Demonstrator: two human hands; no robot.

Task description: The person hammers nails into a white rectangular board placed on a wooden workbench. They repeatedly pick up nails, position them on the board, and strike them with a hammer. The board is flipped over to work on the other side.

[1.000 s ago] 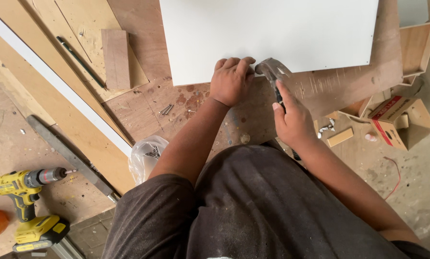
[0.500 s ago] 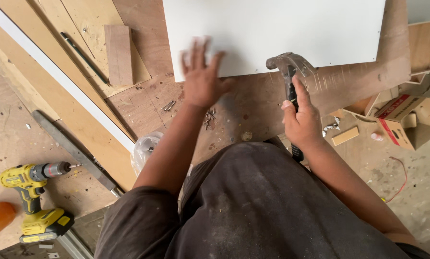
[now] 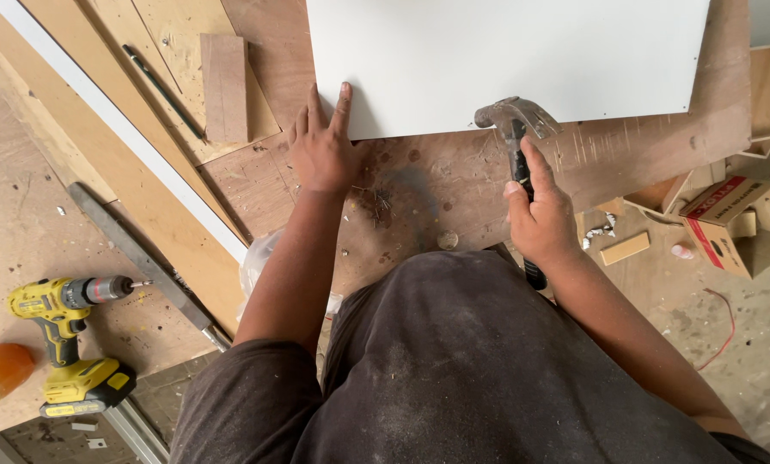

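Your left hand (image 3: 320, 150) lay flat with fingers spread, its fingertips touching the near left corner of the white panel (image 3: 505, 60) at 12 o'clock on the tabletop (image 3: 454, 185), while your right hand (image 3: 541, 215) was clamped around the black handle of the hammer (image 3: 516, 129). The hammer's long axis ran roughly from 6 to 12 o'clock, its steel head pointing away from you and resting at the panel's near edge. At 3 o'clock an open cardboard box (image 3: 729, 223) sat on the floor, its contents impossible to tell, and a clear plastic bag (image 3: 260, 258) lay beside your left forearm.
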